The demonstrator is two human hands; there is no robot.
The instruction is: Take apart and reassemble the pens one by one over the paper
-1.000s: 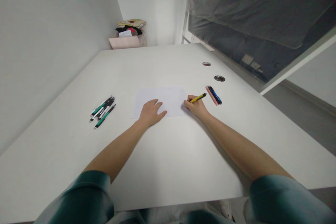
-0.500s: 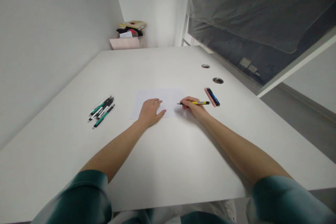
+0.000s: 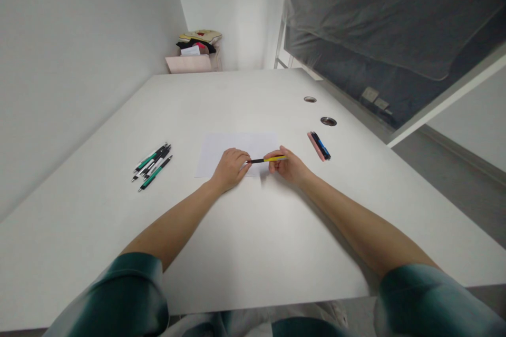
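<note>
A yellow and black pen (image 3: 272, 158) is held level between both hands, just above a white sheet of paper (image 3: 241, 141). My left hand (image 3: 231, 169) pinches its black tip end between thumb and fingers. My right hand (image 3: 290, 166) is closed on the yellow barrel at the other end. The sheet lies flat on the table, its near part covered by my left hand. The pen's very tip is hidden by the left fingers.
Several pens (image 3: 153, 164) in green, black and white lie on the white table (image 3: 237, 253) at left. At right rest a blue and black pen (image 3: 321, 145) and a pink one (image 3: 315, 146). Two round holes, a box of things (image 3: 190, 64) and the left wall (image 3: 79, 37) lie beyond.
My right hand has moved the pen left, lifting its tip off the paper. The left hand has gone from lying spread on the sheet to pinching the pen's tip end.
</note>
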